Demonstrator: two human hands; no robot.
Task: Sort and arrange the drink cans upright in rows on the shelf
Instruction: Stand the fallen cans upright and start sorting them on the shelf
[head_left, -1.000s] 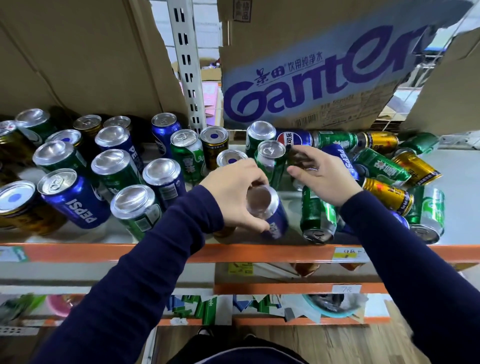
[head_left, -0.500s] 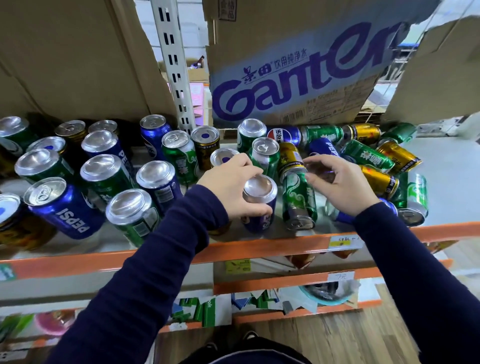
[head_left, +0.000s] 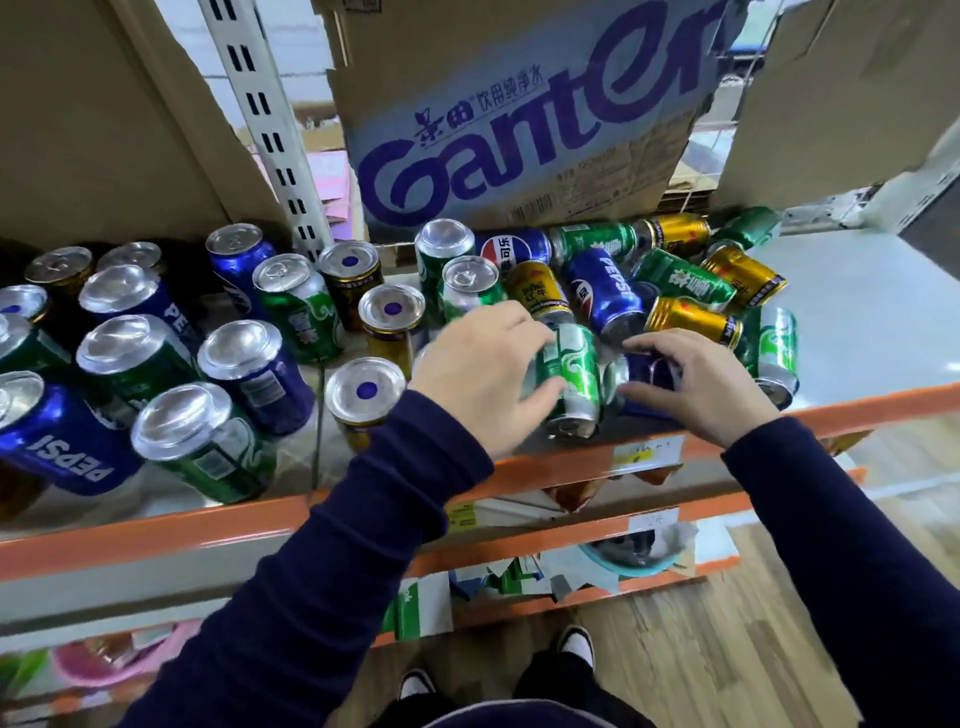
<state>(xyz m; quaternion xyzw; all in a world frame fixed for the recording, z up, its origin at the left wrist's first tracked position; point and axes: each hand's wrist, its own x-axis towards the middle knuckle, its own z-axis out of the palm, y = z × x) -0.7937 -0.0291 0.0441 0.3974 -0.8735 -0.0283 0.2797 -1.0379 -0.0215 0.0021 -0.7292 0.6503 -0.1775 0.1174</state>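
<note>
Near the shelf's (head_left: 857, 312) front edge, the left hand (head_left: 478, 374) grips a lying green can (head_left: 576, 374) while the right hand (head_left: 706, 384) curls around a lying blue can (head_left: 649, 371).

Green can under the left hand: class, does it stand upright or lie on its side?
On its side. The green can lies lengthwise, its end facing the shelf edge; the left hand grips it.
</note>
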